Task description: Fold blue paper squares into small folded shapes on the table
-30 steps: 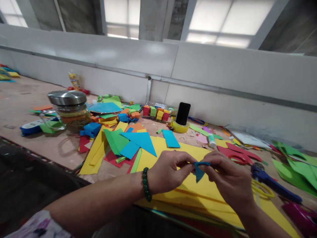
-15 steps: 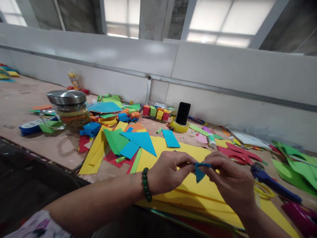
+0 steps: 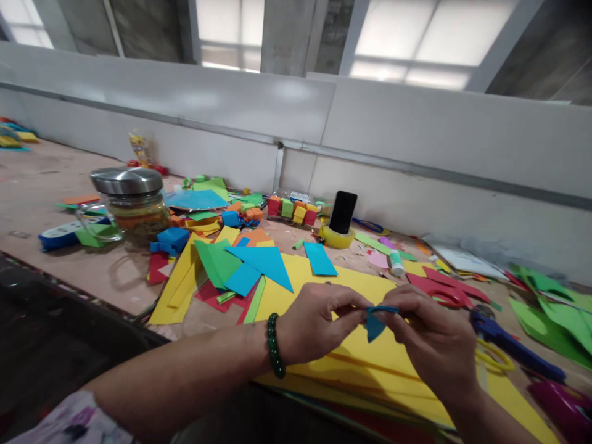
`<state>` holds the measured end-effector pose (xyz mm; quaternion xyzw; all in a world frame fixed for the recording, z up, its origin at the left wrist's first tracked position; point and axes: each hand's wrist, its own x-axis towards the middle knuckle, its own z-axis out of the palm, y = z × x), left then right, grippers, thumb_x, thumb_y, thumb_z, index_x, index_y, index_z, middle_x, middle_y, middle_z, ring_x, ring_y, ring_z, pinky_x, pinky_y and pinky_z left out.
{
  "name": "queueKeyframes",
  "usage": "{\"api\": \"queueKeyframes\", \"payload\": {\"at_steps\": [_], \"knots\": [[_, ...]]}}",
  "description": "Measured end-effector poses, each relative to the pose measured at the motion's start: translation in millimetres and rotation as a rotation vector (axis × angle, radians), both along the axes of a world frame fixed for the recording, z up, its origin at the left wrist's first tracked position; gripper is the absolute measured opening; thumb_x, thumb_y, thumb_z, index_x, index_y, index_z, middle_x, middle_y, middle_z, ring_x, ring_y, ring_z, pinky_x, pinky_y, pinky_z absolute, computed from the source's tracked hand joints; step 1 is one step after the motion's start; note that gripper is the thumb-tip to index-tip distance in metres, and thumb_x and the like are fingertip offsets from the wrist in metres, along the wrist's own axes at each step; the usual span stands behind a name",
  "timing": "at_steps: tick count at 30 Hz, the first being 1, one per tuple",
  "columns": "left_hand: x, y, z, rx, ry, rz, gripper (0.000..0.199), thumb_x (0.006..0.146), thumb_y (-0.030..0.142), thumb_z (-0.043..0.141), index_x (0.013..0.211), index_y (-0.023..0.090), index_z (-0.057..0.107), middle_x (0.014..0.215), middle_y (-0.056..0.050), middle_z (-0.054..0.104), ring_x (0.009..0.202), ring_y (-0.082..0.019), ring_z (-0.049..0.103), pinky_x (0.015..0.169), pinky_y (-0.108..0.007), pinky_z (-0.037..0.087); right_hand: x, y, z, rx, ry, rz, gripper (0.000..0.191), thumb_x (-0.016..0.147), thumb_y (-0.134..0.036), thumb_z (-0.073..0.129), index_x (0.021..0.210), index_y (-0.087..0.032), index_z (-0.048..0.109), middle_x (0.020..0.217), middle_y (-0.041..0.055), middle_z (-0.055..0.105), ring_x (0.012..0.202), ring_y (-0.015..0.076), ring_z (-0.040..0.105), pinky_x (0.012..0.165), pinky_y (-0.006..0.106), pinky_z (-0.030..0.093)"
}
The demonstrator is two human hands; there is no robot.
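Observation:
A small folded piece of blue paper [image 3: 375, 328] is held up between both hands, its pointed end hanging down. My left hand [image 3: 319, 320] is closed, thumb and forefinger pinching the paper's left end; a green bead bracelet circles that wrist. From the other side my right hand [image 3: 432, 336] pinches the right end, its fingers curled. Beneath both hands lies a stack of yellow paper sheets [image 3: 342, 367]. Blue paper pieces [image 3: 268, 262] and a green one [image 3: 216, 264] lie left of the stack's far part.
Near my right hand lie yellow-handled scissors [image 3: 494, 356], a blue-handled tool [image 3: 518, 345], red-handled scissors [image 3: 448, 297] and a magenta object [image 3: 562, 401]. A phone [image 3: 343, 211] leans on a yellow tape roll [image 3: 337, 237]. Small paper cubes [image 3: 292, 209] and a lidded glass jar [image 3: 134, 213] stand farther left.
The view has shifted very slightly. Both hands keep their pinch on the blue paper, and its lower flap looks slightly turned.

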<state>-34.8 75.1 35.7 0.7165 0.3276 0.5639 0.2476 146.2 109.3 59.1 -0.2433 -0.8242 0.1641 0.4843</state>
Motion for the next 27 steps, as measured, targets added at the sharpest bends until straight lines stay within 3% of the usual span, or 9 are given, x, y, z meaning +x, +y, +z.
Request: {"api": "queueKeyframes", "payload": {"at_steps": [14,24,27], "knots": [[1.3,-0.3,-0.4,-0.012,-0.057,0.002,0.012,0.081,0.014,0.062,0.083,0.012,0.073,0.073,-0.005,0.074,0.062,-0.011,0.066,0.059,-0.016,0.050,7.8,1.1,-7.4,0.003,-0.043,0.007,0.011,0.082,-0.013,0.068,0.082,-0.024,0.065,0.073,0.0004,0.060,0.062,0.0136,0.057,0.052,0.026,0.045],[2.5,-4.2,4.2,0.032,-0.053,-0.018,0.018,0.076,0.007,0.058,0.085,0.009,0.073,0.072,-0.007,0.073,0.062,-0.012,0.066,0.061,-0.019,0.051,3.2,-1.0,-7.5,0.078,-0.033,-0.058,0.013,0.080,-0.012,0.069,0.081,-0.024,0.064,0.072,0.0004,0.060,0.063,0.0139,0.058,0.052,0.027,0.045],[2.7,-6.0,5.6,0.049,-0.048,-0.002,0.016,0.074,0.012,0.065,0.087,0.008,0.074,0.071,-0.007,0.073,0.062,-0.013,0.066,0.060,-0.020,0.051,4.3,-1.3,-7.9,0.122,-0.032,-0.069,0.014,0.079,-0.011,0.070,0.082,-0.023,0.064,0.072,0.0004,0.061,0.062,0.0133,0.058,0.051,0.026,0.044]]}}
